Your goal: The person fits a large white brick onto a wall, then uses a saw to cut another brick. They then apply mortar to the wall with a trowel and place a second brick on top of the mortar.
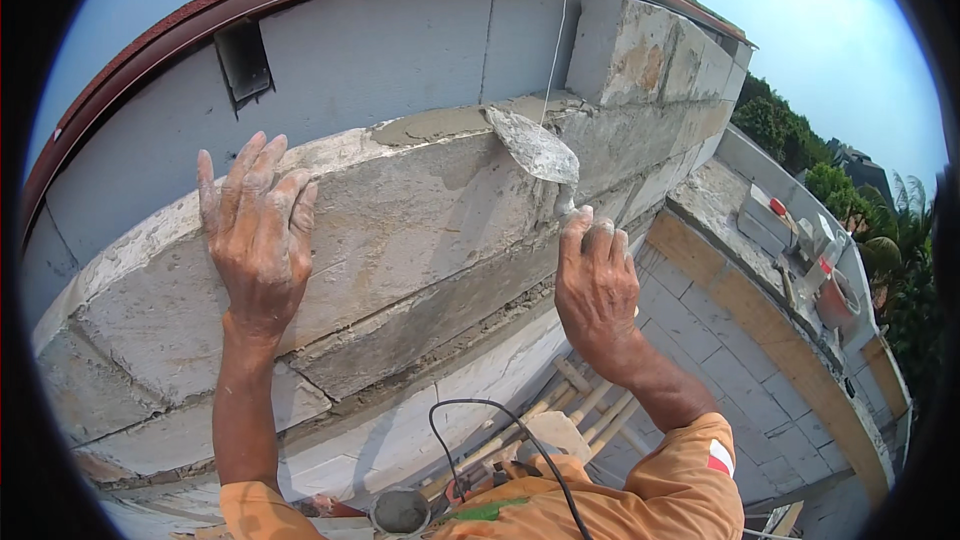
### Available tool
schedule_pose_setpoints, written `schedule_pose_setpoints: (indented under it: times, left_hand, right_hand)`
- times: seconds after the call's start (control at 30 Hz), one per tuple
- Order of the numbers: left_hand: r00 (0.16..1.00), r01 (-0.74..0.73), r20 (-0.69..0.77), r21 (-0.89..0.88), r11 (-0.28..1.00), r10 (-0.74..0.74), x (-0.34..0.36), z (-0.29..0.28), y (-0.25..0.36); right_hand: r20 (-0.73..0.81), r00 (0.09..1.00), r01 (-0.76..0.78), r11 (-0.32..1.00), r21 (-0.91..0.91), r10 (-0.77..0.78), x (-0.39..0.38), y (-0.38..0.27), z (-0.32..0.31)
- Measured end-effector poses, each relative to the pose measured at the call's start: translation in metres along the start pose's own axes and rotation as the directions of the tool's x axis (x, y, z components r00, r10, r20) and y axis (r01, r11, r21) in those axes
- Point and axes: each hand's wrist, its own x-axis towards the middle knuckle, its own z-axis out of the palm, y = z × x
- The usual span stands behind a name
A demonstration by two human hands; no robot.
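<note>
My right hand (597,285) is closed around the handle of a pointing trowel, whose mortar-smeared blade (533,148) tilts up against the top edge of the block wall (400,230). Wet grey mortar (430,126) lies along that edge, just left of the blade. My left hand (257,225) rests with fingers spread on the wall's face, its fingertips reaching the top edge. Nothing is in it. A thin white string (556,35) runs down from above to behind the blade.
A light block (622,48) stands at the wall's far right end. Along a ledge at the right sit a white box (765,220) and a reddish bucket (838,302). Below me are a mortar bucket (400,511), bamboo poles (590,405) and a black cable (500,408).
</note>
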Motion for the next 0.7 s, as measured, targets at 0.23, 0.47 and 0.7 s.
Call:
schedule_pose_setpoints:
  times: [0.23, 0.47, 0.7]
  left_hand:
    - [0.999, -0.033, 0.018, 0.006, 0.999, 0.032, -0.002, -0.004, -0.005]
    - [1.000, -0.022, 0.011, -0.008, 1.000, 0.022, -0.003, -0.001, -0.004]
    - [0.999, -0.029, 0.016, 0.010, 1.000, 0.028, -0.004, -0.003, -0.009]
  right_hand:
    - [-0.063, 0.998, -0.010, 0.992, 0.125, 0.018, -0.008, 0.009, -0.019]
    - [-0.047, 0.999, 0.024, 0.989, 0.145, -0.017, 0.043, -0.003, -0.015]
    - [-0.081, 0.994, 0.084, 0.993, 0.083, -0.078, 0.000, -0.025, -0.010]
